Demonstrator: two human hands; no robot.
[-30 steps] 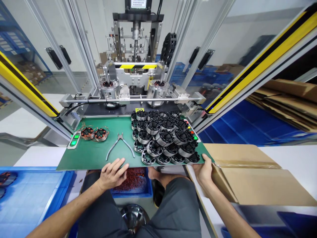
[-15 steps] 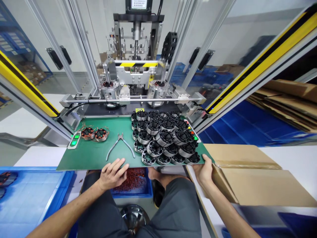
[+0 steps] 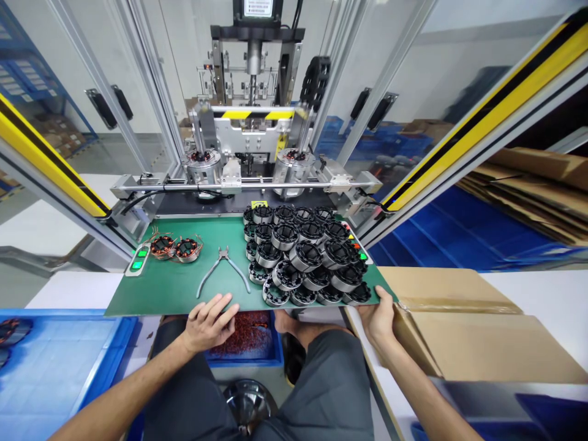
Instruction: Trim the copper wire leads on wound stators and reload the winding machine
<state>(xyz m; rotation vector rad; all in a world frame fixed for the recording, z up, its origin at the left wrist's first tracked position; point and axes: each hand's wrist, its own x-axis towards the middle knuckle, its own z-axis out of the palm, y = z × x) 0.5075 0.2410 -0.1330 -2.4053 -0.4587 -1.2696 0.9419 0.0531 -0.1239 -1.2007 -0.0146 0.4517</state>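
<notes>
My left hand point(image 3: 211, 321) lies at the front edge of the green tabletop point(image 3: 160, 288), its fingers stretched out and holding nothing. Just beyond those fingertips are the grey-handled side cutters point(image 3: 223, 272), lying with handles spread. At the front right corner, my right hand point(image 3: 379, 312) grips the tabletop's edge, thumb on top and the other fingers hidden underneath. Near it stand several stacked rows of bare stator cores point(image 3: 306, 255) with black insulation. Two stators wound with copper wire point(image 3: 186, 249) sit at the left.
Behind the tabletop, a machine holds two metal fixtures point(image 3: 203, 165) with wound stators inside. Green-lit buttons point(image 3: 138, 258) are at the left. A blue bin point(image 3: 220, 362) with reddish scraps is below, a blue tray point(image 3: 55, 361) at left, a cardboard box point(image 3: 487, 343) at right.
The machine's white plate with the yellow-and-black stripe has risen slightly, and the black cable chain has shifted up a little. Both my hands and the parts on the tabletop have stayed put.
</notes>
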